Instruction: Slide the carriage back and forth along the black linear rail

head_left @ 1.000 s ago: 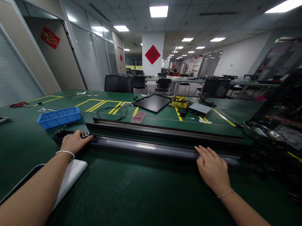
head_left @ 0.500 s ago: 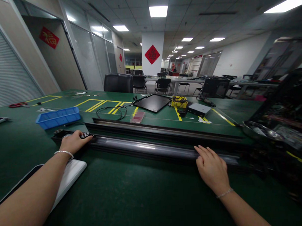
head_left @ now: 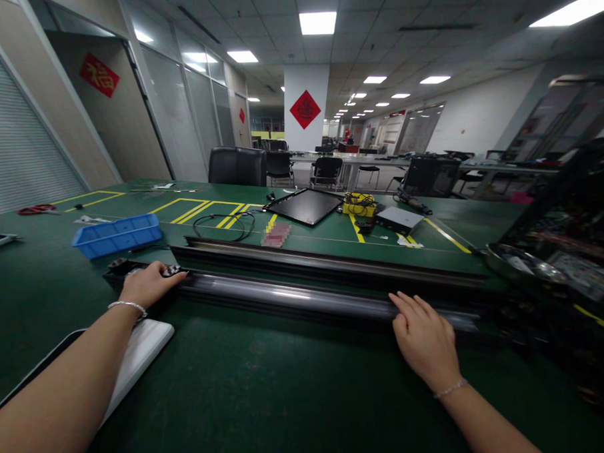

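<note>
A long black rail with a glossy grey tube [head_left: 285, 295] along it lies crosswise on the green table. At its left end my left hand [head_left: 147, 285] is closed over the dark end piece, thumb pointing right; small metallic parts show by the fingers. Toward the other end, my right hand [head_left: 427, 341] has its fingers over the tube and its thumb on the near side. The undersides of both hands' grips are hidden. Just behind lies a second long black rail [head_left: 328, 260], untouched and roughly parallel.
A white-edged device [head_left: 142, 360] lies under my left forearm. Beyond the rails are a blue bin [head_left: 117, 236], a black cable [head_left: 224, 226], a flat black panel [head_left: 308, 206], a yellow box [head_left: 358, 205] and a silver box [head_left: 399, 219]. Dark equipment [head_left: 560, 309] crowds the right.
</note>
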### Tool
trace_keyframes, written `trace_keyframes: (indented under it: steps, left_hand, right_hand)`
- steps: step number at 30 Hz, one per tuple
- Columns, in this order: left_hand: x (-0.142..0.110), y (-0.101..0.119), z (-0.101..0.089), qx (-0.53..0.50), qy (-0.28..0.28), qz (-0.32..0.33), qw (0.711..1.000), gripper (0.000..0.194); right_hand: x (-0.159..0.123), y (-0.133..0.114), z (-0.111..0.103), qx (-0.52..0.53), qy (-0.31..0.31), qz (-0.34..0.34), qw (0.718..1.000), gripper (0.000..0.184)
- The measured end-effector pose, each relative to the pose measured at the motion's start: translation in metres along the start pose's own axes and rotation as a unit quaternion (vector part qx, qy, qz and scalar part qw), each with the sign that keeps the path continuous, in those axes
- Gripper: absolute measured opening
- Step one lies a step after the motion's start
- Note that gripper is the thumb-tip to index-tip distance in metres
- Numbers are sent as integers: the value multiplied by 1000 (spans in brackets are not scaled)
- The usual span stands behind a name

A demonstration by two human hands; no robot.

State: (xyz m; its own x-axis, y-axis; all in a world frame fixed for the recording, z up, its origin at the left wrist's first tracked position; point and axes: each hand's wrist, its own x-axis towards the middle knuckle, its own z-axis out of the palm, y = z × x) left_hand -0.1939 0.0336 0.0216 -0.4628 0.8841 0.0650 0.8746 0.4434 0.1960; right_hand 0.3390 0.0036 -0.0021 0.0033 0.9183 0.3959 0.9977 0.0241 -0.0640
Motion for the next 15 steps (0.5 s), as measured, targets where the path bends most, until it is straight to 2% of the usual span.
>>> trace_keyframes:
  steps: [15]
  left_hand:
    - [-4, 5, -3, 30, -16, -1, 999, 62]
  right_hand:
    - [0, 1, 2, -7, 6, 0, 1000, 47]
